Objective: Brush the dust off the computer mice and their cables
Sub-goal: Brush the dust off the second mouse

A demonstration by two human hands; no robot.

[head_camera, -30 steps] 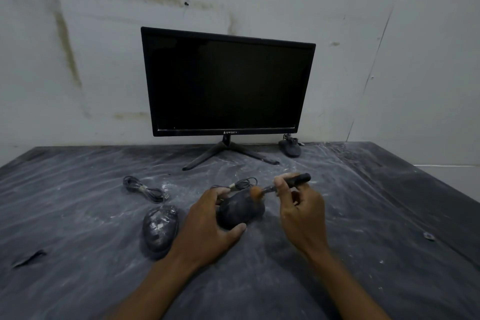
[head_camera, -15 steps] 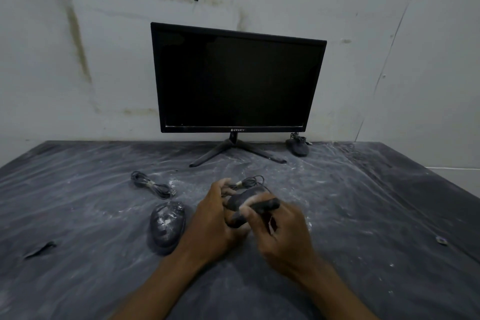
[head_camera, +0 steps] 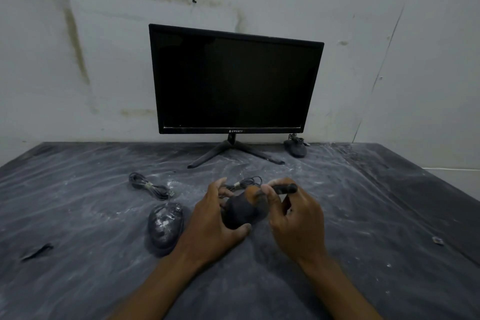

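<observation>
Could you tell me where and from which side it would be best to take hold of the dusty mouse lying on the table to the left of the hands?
Probably grip the dusty mouse across its two long sides, coming down from above. It lies flat on the table, domed back up, its narrow width likely fitting between thumb and fingers. Its bundled cable lies beyond it, clear of that approach.

The left hand covers the near left side of the held mouse, and its fingers hide part of the bundled cable. The brush is half hidden by the right hand. The desk runs off the bottom edge. The far mouse is too dim for detail.
</observation>
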